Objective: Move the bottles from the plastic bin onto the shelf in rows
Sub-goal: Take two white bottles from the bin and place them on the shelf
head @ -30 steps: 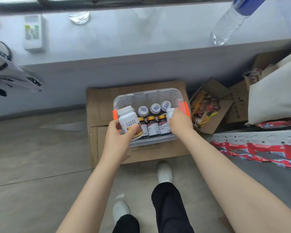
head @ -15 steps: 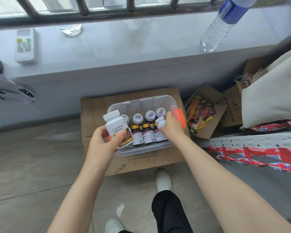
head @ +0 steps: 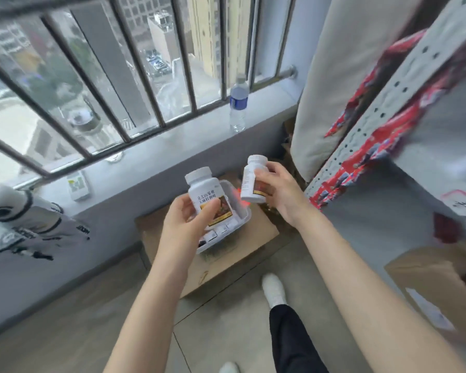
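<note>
Remote [head: 77,185] on the sill at 9 o'clock, ignore. Left hand [head: 184,227] just below frame centre, fingers and thumb wrapped round labelled white bottle [head: 207,195], upright, cap up, label toward camera. Plastic bin [head: 244,208] sits on cardboard box [head: 256,238] at 5 o'clock of that hand, beneath both bottles. Small bottles inside, blurred, count unclear. Water bottle [head: 237,103] on the sill at 12 o'clock, not task. Right hand [head: 277,192] at 2 o'clock of the left one, clamped on second white bottle [head: 253,179], tilted slightly, cap up. Both bottles in the air above the bin, apart from each other. Shelf [head: 420,179] at 3 o'clock, behind perforated upright [head: 374,117]. Its grey board shows bare area, far end blurred.

Step in hand, my read: carry to shelf. Swing the right-hand bottle toward 3 o'clock first, clear the upright's edge, set the base flat near the back. Then place the left bottle just beside it, labels forward, so the row starts straight. Grip bodies, not caps. Risk: tipping on release.
</note>
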